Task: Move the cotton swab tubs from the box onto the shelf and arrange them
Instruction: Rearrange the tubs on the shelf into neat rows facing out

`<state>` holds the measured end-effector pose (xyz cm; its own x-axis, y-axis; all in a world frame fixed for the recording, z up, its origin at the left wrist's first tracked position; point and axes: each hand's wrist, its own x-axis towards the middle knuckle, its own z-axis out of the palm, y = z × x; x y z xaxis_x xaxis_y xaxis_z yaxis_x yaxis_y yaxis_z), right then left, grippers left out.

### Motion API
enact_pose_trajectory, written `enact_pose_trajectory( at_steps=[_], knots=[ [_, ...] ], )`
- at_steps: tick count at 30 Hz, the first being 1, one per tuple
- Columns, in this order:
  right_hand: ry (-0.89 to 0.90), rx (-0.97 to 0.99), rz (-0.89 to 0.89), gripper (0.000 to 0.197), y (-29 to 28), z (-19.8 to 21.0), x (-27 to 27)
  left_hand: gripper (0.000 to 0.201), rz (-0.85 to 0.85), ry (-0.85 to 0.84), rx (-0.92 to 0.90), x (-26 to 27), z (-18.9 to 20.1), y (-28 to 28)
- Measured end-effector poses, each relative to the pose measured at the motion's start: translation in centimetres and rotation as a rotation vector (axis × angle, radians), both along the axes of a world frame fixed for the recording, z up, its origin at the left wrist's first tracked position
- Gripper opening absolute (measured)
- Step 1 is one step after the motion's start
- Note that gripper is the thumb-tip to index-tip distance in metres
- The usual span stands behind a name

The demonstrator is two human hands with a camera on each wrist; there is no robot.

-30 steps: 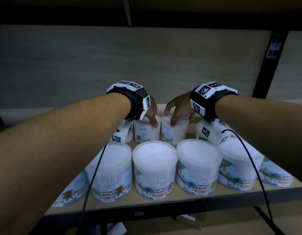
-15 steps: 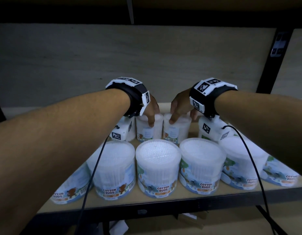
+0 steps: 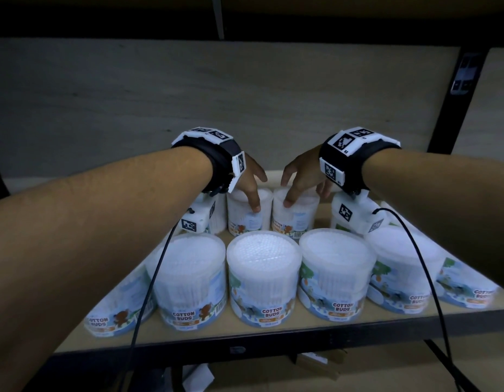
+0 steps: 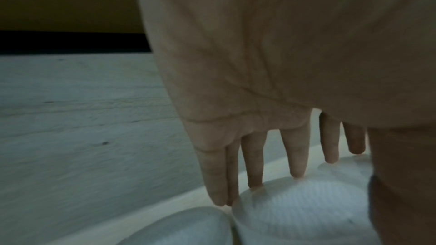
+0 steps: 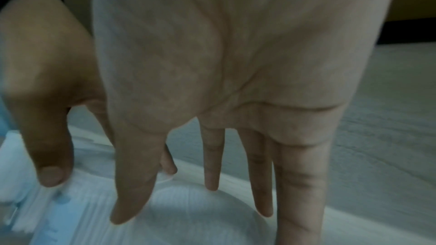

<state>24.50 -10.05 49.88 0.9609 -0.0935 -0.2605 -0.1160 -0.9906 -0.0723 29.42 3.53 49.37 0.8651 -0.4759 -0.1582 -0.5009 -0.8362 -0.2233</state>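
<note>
Two cotton swab tubs stand side by side in the back row of the shelf (image 3: 273, 326). My left hand (image 3: 252, 193) grips the left back tub (image 3: 246, 222) from above, thumb on its near side and fingers (image 4: 297, 156) down over the far rim of that tub (image 4: 295, 211). In the same way my right hand (image 3: 296, 190) grips the right back tub (image 3: 294, 217), whose COTTON BUDS label faces me. In the right wrist view the thumb (image 5: 51, 174) presses the near wall of the tub (image 5: 188, 215). Several more tubs (image 3: 263, 278) line the front edge.
Other back-row tubs sit partly hidden under both wrist cameras. Black cables (image 3: 151, 278) hang across the front row. A black upright post (image 3: 454, 94) stands at the right, a dark beam (image 3: 245, 24) runs overhead, and a pale back panel (image 3: 245, 108) closes the shelf.
The right back tub has turned under my right hand, its barcode sliding to the right and the printed label coming to the front. Both hands stay on their tubs.
</note>
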Motion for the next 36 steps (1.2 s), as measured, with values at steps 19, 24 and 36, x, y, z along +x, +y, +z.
enact_pose_trajectory(
  at_steps=[19,24,36],
  knots=[
    [0.010,0.006,0.001,0.067,-0.4,-0.4,0.7,0.093,0.009,-0.022,-0.021,0.3,-0.2,0.5],
    [-0.025,0.036,-0.008,0.063,-0.5,-0.2,0.6,0.082,-0.053,0.041,-0.018,0.0,0.1,0.5],
    [-0.017,0.061,-0.014,0.055,-0.8,-0.5,0.8,0.072,-0.088,0.042,-0.007,-0.2,0.2,0.4]
  ],
)
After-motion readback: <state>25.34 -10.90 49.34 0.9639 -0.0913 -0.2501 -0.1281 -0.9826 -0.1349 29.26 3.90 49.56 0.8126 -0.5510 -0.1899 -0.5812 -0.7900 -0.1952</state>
